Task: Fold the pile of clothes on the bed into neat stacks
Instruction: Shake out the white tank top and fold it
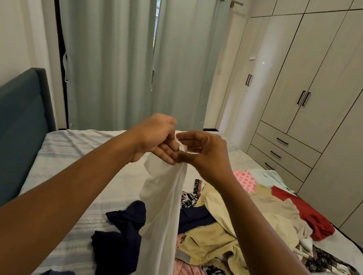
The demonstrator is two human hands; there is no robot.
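Head view: left hand (151, 137) and right hand (208, 158) fingers pinch white garment (164, 206) above bed (92, 146)

Single head-worn wide-angle view, looking forward and down over the bed (66, 142).
It sits close behind both outstretched forearms; the left hand (154, 137) and right hand (208, 156) meet at mid-frame, and the white garment (162, 218) they hold runs off the bottom edge. Beyond, it faces the curtains (119, 43), with the wardrobe (329, 78) bowed at right.
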